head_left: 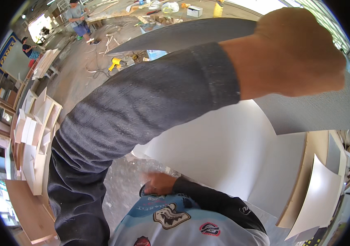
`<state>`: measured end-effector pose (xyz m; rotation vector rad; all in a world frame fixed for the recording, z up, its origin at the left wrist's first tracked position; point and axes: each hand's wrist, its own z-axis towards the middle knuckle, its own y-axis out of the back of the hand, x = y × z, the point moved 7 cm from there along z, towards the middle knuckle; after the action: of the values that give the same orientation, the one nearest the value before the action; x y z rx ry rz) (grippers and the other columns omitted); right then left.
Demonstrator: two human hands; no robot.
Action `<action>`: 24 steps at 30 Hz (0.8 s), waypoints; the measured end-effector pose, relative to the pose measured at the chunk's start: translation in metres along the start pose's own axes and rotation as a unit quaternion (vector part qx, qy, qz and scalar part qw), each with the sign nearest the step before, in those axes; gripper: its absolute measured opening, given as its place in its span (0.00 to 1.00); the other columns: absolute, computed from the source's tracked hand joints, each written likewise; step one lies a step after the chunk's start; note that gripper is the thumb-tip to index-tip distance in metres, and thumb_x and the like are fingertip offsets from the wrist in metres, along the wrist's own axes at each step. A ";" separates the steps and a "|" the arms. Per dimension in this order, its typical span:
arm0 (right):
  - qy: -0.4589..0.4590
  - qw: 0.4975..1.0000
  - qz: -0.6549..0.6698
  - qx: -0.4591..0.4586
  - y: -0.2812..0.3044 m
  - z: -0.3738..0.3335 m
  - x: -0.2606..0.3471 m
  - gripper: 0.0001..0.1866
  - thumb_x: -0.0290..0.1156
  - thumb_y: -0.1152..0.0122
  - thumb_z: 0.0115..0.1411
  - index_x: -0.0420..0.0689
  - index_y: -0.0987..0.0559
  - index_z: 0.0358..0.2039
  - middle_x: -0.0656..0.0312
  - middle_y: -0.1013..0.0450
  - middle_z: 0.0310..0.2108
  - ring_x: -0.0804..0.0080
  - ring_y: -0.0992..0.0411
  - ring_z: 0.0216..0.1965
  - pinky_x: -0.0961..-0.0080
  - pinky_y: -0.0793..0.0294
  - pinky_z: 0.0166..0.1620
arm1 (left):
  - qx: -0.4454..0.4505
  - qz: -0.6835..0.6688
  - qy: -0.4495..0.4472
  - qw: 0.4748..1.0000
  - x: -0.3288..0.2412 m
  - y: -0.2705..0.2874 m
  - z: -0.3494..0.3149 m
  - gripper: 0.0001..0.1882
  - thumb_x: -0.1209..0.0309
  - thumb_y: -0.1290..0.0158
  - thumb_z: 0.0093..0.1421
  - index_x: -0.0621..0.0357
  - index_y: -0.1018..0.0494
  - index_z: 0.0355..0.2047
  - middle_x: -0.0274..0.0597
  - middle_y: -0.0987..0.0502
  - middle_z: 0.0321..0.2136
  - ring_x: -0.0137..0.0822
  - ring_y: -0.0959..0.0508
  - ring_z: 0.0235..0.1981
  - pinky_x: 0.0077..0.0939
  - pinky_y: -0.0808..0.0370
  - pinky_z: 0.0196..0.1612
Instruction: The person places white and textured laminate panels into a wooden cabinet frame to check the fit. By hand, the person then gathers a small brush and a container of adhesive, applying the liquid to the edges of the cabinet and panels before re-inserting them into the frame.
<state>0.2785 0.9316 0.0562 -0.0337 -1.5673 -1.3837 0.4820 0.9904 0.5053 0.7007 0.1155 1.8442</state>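
My left arm, in a dark grey sleeve, reaches across the view to the upper right. There my left hand is closed into a fist, slightly blurred, in front of a large curved grey sheet; its fingers hide whatever is inside them. The sheet's darker part arches behind my forearm. Below it lies a broad, smooth white sheet, partly covered by my arm. Close to my body, my right hand is low beside the white sheet, its fingers smeared by motion.
A yellow heat gun lies beyond my forearm. Stacked panels and wooden frames line the left side; a curved white offcut leans at the right. Two people are farther off at upper left. A far bench holds bottles and tools.
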 end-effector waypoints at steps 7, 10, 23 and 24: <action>-0.143 0.943 -0.074 -0.293 0.137 0.003 -0.085 0.15 0.39 0.40 0.59 0.41 0.21 0.41 0.54 0.24 0.46 0.54 0.27 0.47 0.59 0.28 0.50 | 0.005 0.031 -0.010 0.999 -0.014 -0.006 -0.008 0.05 0.74 0.45 0.51 0.61 0.27 0.28 0.40 0.25 0.15 0.38 0.20 0.18 0.30 0.26 0.20; -0.195 0.891 -0.323 -0.253 0.109 0.009 -0.095 0.31 0.43 0.42 0.60 0.30 0.32 0.56 0.41 0.38 0.61 0.47 0.44 0.65 0.55 0.47 0.67 | 0.065 0.066 0.001 0.996 -0.025 -0.012 -0.009 0.07 0.73 0.45 0.53 0.60 0.28 0.32 0.39 0.25 0.14 0.37 0.21 0.16 0.31 0.27 0.16; -0.254 0.902 -0.282 -0.206 0.176 -0.015 -0.223 0.31 0.49 0.55 0.68 0.46 0.37 0.65 0.58 0.49 0.70 0.60 0.55 0.72 0.60 0.57 0.72 | 0.019 0.149 0.109 0.983 0.023 0.012 0.008 0.11 0.60 0.43 0.62 0.53 0.27 0.35 0.39 0.24 0.17 0.42 0.23 0.16 0.35 0.32 0.17; -0.274 0.897 -0.287 -0.197 0.193 -0.025 -0.239 0.33 0.52 0.56 0.68 0.46 0.39 0.66 0.59 0.50 0.71 0.59 0.56 0.72 0.58 0.58 0.72 | 0.003 0.152 0.099 0.983 0.024 0.010 0.010 0.14 0.58 0.42 0.60 0.55 0.25 0.38 0.39 0.27 0.15 0.40 0.27 0.14 0.34 0.34 0.17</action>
<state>0.5275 1.1124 0.0337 -0.2410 -1.7977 -2.3015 0.4734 1.0047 0.5273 0.5605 0.1506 2.2070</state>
